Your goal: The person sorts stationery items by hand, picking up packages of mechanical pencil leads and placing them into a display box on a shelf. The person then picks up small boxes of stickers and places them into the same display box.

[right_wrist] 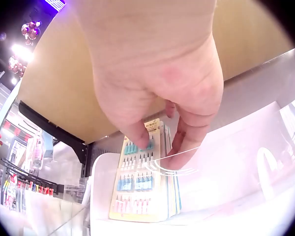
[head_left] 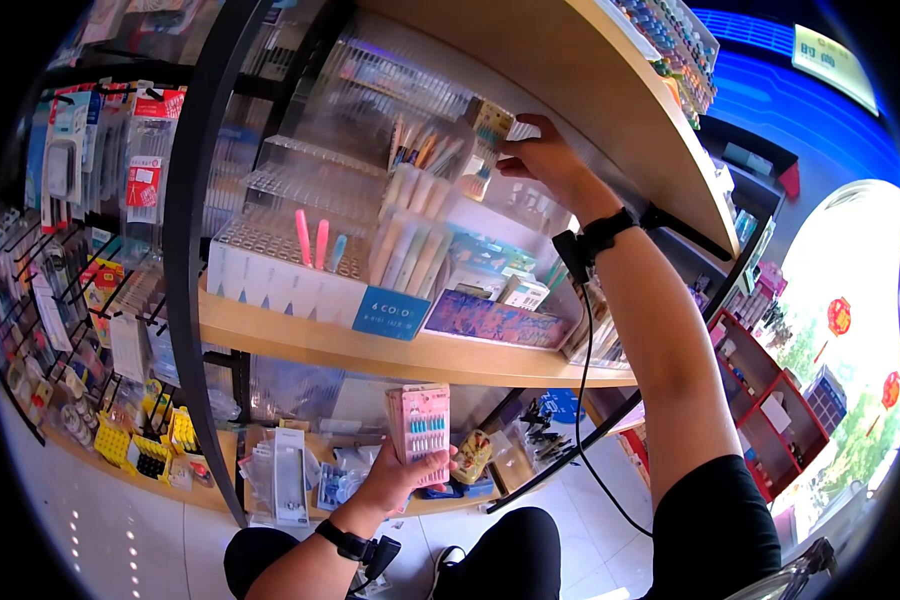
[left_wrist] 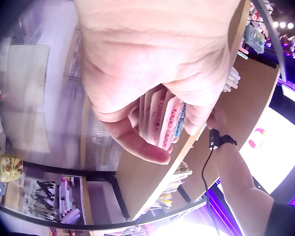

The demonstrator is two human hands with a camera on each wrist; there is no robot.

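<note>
Pink card packs: a small stack of pink pen packs [head_left: 422, 432] stands upright in the left hand [head_left: 395, 478], below the wooden shelf [head_left: 370, 345] and in front of the lower shelf's clutter.
Left hand: fingers and thumb curled round the stack's lower edge; the left wrist view shows several pack edges fanned between thumb and fingers [left_wrist: 157, 123].
Right hand: the right hand [head_left: 542, 160] is raised above the wooden shelf, just under the upper shelf board [head_left: 610, 110], pinching the top of a yellow-backed pen pack [head_left: 485, 135].
Yellow-backed pen pack: in the right wrist view this card [right_wrist: 142, 177] carries rows of small teal and red pens and stands upright in a clear plastic bin [right_wrist: 108, 167], with more cards behind it.
Wooden shelf load: clear tiered pen trays [head_left: 300, 200] with a few pink pens [head_left: 310, 240], a blue "6 color" label [head_left: 390, 312], and a flat patterned box [head_left: 495, 320] to its right.
Left of the shelf: hooks with hanging packaged goods [head_left: 100, 200].
</note>
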